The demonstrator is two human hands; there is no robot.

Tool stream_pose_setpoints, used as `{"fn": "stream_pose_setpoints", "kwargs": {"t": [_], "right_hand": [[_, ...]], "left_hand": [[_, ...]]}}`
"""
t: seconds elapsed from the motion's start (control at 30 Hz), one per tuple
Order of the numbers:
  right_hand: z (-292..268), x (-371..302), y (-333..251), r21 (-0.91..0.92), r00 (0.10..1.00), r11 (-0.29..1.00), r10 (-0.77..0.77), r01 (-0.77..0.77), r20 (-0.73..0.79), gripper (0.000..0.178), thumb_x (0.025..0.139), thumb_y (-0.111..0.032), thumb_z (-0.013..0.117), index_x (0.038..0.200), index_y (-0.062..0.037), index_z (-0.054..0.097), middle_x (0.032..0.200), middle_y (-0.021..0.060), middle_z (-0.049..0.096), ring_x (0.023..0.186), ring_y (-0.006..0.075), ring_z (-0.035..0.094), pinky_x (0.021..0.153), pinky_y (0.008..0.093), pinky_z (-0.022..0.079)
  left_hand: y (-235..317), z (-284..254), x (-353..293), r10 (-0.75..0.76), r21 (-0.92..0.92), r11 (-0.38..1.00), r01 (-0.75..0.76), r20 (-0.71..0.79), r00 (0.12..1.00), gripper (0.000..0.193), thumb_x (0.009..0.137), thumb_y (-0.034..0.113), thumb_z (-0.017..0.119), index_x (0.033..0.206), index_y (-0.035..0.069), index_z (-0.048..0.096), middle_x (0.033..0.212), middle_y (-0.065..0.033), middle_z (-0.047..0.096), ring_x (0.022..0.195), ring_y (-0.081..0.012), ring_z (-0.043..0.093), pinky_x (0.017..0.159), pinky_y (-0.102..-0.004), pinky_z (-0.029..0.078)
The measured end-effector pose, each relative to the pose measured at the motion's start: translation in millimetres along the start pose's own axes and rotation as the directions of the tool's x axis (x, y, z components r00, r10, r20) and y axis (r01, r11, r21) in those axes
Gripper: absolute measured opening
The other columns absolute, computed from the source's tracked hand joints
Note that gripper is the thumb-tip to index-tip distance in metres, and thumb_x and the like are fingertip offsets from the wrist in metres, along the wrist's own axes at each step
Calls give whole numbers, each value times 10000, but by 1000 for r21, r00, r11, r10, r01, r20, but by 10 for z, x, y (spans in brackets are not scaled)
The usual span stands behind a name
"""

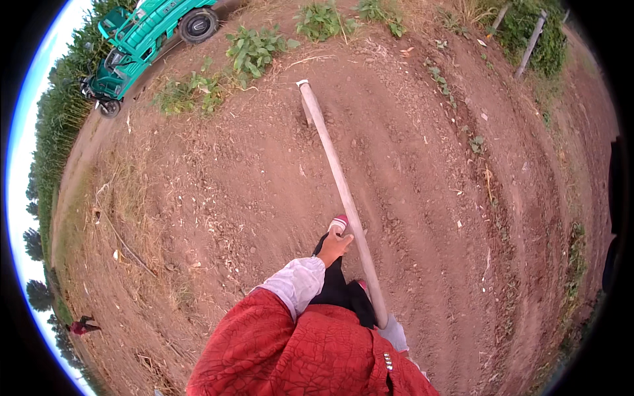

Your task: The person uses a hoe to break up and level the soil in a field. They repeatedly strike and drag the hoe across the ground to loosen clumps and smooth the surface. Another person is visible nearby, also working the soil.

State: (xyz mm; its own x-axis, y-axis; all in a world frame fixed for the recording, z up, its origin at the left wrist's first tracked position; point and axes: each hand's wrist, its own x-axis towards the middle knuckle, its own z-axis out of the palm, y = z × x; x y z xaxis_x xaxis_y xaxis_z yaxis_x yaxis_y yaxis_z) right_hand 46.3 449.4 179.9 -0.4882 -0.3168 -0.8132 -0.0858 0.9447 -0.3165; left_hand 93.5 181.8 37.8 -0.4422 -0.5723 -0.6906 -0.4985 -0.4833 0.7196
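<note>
A hoe with a long pale wooden handle (339,181) slants across the ground ahead of me. Its far end bears a flat head (308,113) that meets the soil, and a whitish piece caps the tip. My left hand (337,247), from a pale cuff, is at the handle's lower half; its fingers reach underneath, and what looks like a fingertip shows on the right side. The handle's near end lies by the pale right sleeve (394,332) close to my body. My right hand is hidden there, so its grip does not show.
Dry brown soil (422,198) runs in shallow rows. Green leafy plants (254,51) grow ahead, beside a teal three-wheeled cargo vehicle (139,49). Wooden posts (530,45) stand at far right. A person (83,325) is far off at left. My shoe (339,222) is below the handle.
</note>
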Motion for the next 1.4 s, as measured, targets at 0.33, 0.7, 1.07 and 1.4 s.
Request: {"fn": "stream_pose_setpoints", "kwargs": {"t": [0.33, 0.7, 1.07, 1.4], "right_hand": [[29, 57, 143, 176, 986, 972, -166, 157, 32, 360, 545, -213, 645, 727, 53, 482, 575, 112, 535, 557, 166, 534, 496, 303, 429], [289, 372, 86, -77, 921, 917, -387, 390, 51, 256, 603, -197, 628, 635, 6, 475, 537, 74, 500, 474, 136, 471, 428, 295, 378], [805, 585, -758, -185, 875, 855, -478, 484, 79, 232, 602, -173, 626, 632, -8, 466, 530, 75, 509, 424, 135, 477, 382, 278, 386], [320, 790, 116, 25, 902, 903, -428, 429, -58, 214, 600, -151, 624, 629, -21, 457, 523, 75, 518, 379, 134, 483, 341, 262, 394]], "left_hand": [[-1513, -1389, -1875, -181, -177, 976, 126, -343, 922, 394, 692, 190, 579, 1003, 4, 424, 599, -83, 565, 463, -133, 540, 379, -244, 421], [-2624, -1617, -3274, -397, -330, 914, 237, -601, 694, 335, 680, 190, 553, 934, -11, 468, 552, -96, 570, 450, -190, 574, 404, -282, 461], [-3561, -1537, -3342, -393, 10, 892, 453, -478, 785, 191, 723, 204, 470, 844, 126, 595, 655, -37, 589, 635, -196, 599, 564, -318, 482], [-3789, -1955, -3275, -144, 39, 980, 193, -526, 838, 254, 694, 177, 540, 888, 21, 489, 615, -118, 578, 487, -200, 577, 436, -292, 468]]}}
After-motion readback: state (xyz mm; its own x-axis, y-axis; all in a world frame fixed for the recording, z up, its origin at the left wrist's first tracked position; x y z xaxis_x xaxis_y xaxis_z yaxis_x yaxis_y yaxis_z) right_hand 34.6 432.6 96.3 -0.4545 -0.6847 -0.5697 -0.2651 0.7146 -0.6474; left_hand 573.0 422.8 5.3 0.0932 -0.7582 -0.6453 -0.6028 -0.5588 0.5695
